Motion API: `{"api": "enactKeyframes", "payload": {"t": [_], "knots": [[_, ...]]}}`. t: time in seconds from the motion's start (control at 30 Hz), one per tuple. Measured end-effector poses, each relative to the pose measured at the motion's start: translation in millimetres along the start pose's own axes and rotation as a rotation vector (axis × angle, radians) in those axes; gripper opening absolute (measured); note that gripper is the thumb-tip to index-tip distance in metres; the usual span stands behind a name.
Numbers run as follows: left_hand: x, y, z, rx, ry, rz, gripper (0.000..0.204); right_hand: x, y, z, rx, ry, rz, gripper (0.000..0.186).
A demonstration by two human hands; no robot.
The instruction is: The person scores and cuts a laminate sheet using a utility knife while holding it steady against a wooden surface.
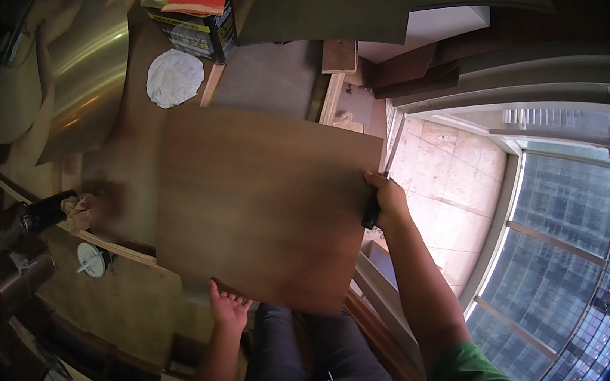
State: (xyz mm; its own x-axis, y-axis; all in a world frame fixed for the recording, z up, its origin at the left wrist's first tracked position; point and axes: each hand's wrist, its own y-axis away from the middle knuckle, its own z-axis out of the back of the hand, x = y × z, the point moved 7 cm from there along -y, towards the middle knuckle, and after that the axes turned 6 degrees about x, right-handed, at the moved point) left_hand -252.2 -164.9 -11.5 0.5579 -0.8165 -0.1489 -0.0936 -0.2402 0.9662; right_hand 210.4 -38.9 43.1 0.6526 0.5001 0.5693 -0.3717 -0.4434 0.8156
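A square brown panel (269,202) with a wood-like surface is tilted in front of me, over the near side of the bench and above my legs. My left hand (230,308) supports its lower left edge, thumb upright and fingers reaching under the rim. At the panel's right edge, my right hand (389,200) is closed around the black handle of a thin-bladed tool (371,213). Its narrow blade points up past the panel's corner; the exact kind of tool is unclear. The right thumb lies close against the panel. The panel hides the bench beneath it.
Beyond the panel stand a black-and-yellow can (200,29) topped by a red piece and a crumpled white cloth (174,78). A shiny brass-coloured sheet (85,80) leans at left. A dark cylinder (51,211) and a white disc (92,260) are nearby. Windows (549,215) line the right.
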Motion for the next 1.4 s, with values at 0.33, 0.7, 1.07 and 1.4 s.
{"api": "enactKeyframes", "payload": {"t": [0.33, 0.7, 1.07, 1.4], "knots": [[-37, 20, -32, -0.284, 0.157, -0.273, 0.07, -12, 73, 27, 0.136, -0.027, 0.038, 0.013], [-127, 30, -94, -0.269, -0.491, -0.662, 0.069, -220, 185, 158, -0.079, -0.662, -0.364, 0.013], [-236, -84, -197, -0.22, -1.123, -0.851, 0.077, -349, 186, 56, -0.1, -0.793, -0.555, 0.022], [-272, -124, -196, -0.211, -1.201, -0.786, 0.08, -372, 191, 10, -0.026, -0.844, -0.613, 0.021]]}}
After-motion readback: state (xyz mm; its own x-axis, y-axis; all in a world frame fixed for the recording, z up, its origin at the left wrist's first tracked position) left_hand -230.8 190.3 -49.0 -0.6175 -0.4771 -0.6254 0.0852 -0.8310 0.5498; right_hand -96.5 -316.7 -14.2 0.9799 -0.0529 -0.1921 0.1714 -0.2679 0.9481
